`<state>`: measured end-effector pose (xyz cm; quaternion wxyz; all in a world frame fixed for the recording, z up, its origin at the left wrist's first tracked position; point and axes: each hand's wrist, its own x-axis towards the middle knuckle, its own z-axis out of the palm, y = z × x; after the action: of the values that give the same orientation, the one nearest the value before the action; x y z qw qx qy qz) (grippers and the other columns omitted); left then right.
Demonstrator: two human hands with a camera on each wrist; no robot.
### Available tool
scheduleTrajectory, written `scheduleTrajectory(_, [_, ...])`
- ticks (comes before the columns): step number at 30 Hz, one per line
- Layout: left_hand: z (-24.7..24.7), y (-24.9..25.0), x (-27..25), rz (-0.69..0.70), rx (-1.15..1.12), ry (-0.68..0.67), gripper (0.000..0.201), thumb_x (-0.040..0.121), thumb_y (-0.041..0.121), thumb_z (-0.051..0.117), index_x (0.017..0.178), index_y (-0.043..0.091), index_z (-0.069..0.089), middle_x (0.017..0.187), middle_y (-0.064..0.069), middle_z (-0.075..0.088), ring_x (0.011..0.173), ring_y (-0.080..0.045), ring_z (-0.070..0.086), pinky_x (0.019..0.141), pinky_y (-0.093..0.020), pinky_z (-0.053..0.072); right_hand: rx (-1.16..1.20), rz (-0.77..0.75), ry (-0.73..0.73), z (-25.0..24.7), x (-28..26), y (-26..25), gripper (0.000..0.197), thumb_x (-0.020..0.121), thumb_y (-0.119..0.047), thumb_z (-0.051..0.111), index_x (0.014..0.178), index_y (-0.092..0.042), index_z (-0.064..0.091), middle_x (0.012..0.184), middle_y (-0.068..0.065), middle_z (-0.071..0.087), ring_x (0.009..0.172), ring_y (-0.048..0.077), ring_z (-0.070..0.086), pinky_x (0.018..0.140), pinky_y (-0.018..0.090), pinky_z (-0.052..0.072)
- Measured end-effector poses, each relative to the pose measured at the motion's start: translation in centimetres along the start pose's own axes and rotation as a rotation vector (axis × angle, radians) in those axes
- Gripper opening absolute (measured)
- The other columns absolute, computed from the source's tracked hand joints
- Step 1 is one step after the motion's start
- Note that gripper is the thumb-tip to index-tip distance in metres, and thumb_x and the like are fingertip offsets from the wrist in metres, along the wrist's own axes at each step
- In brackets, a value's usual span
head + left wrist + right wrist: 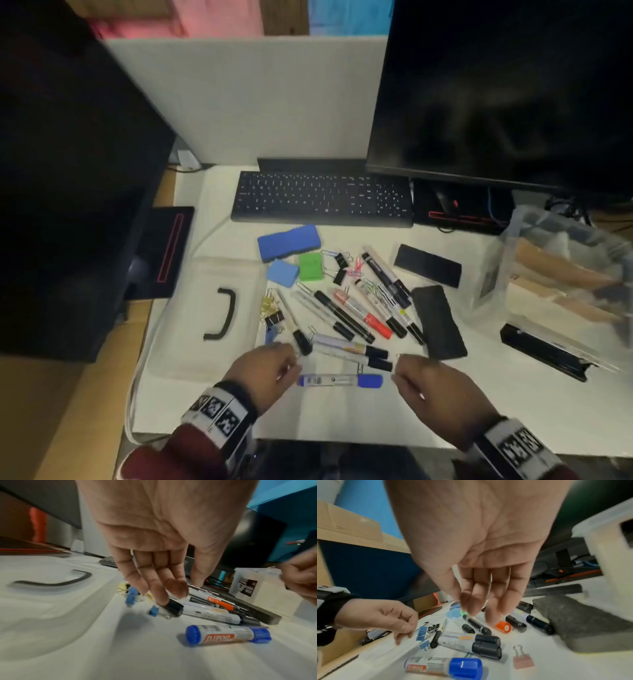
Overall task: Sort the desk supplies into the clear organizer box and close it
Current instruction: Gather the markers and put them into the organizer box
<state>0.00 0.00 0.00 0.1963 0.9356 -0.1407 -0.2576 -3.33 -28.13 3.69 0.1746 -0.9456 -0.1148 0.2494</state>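
Between the two sets of loosely spread, empty fingers, left hand (265, 368) and right hand (432, 390), the blue-capped marker (340, 380) lies crosswise on the worktop (342, 418), near both hands alike.

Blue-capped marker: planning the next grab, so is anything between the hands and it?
Nothing visible does. The blue-capped marker lies uncovered, apart from the other markers, between the left hand and right hand.

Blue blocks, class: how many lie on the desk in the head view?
2: the large blue block before the keyboard; the smaller blue block left of the green block.
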Motion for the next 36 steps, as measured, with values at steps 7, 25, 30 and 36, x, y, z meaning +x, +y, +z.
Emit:
scheduleTrajectory(7, [1.9, 4.1, 3.6, 0.215, 0.255, -0.201, 0.043, 0.082, 0.051, 0.056, 0.114, 0.022, 0.052, 0.120, 0.002, 0.050, 0.112, -0.017, 0.045, 0.094, -0.035, 0.040, -0.076, 0.044, 0.069, 1.8, 4.5, -0.6, 0.024, 0.089, -0.023, 0.047, 0.113, -0.021, 0.049, 0.124, -0.003, 0.046, 0.115, 0.018, 0.045, 0.089, 0.031, 0.050])
scheduleTrajectory(25, [-0.8, 0.9, 6.3, 0.177, 0.342, -0.028, 0.031, 0.086, 0.020, 0.049, 0.117, 0.015, 0.049, 0.116, -0.004, 0.053, 0.107, -0.025, 0.047, 0.091, -0.036, 0.038, -0.246, 0.082, 0.061, 5.2, 7.6, -0.5, 0.049, 0.046, -0.029, 0.077, 0.090, -0.020, 0.058, 0.084, -0.001, 0.065, 0.074, 0.017, 0.066, 0.055, 0.028, 0.056])
scheduleTrajectory(30, [-1.3, -0.7, 7.4, 0.172, 0.450, -0.104, 0.037, 0.084, 0.009, 0.048, 0.120, 0.017, 0.050, 0.118, -0.004, 0.053, 0.112, -0.025, 0.045, 0.095, -0.035, 0.037, -0.278, 0.100, 0.165, 4.6, 7.6, 0.2, 0.046, 0.048, -0.026, 0.073, 0.090, -0.018, 0.057, 0.082, -0.001, 0.068, 0.069, 0.017, 0.065, 0.055, 0.028, 0.057])
scheduleTrajectory(36, [-2.0, 0.1, 8.3, 0.308, 0.560, -0.049, 0.048, 0.026, 0.025, 0.084, 0.069, 0.031, 0.062, 0.069, 0.012, 0.062, 0.062, -0.009, 0.060, 0.048, -0.020, 0.047, -0.003, 0.184, 0.162, 0.0, 5.0, 0.6, 0.028, 0.083, -0.018, 0.043, 0.111, -0.017, 0.045, 0.114, 0.002, 0.060, 0.100, 0.024, 0.056, 0.083, 0.033, 0.042])
